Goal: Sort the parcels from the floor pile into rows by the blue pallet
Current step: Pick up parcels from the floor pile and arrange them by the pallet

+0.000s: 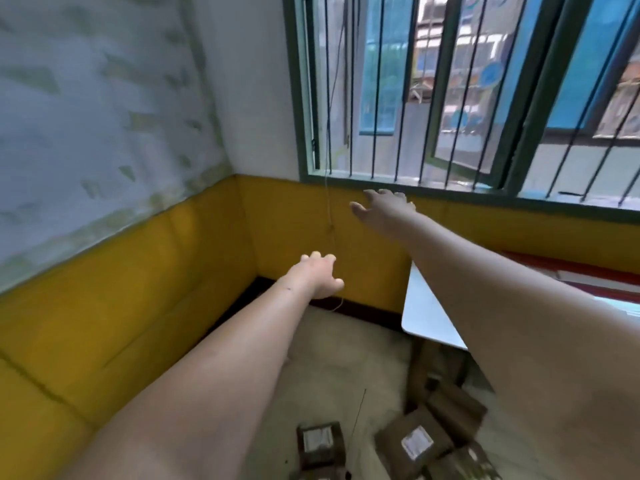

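Several brown parcels with white labels lie on the floor at the bottom of the view: one small box (320, 443) and a loose pile (436, 434) to its right. Both my arms stretch forward, well above the parcels. My left hand (320, 277) hovers with relaxed fingers and holds nothing. My right hand (384, 206) reaches higher, fingers spread, just under the window sill, also empty. No blue pallet is in view.
A yellow-painted lower wall (138, 289) forms a corner ahead. A barred green-framed window (450, 98) fills the upper right. A white tabletop (424, 317) juts in from the right above the parcel pile. A thin cord (329, 216) hangs from the window.
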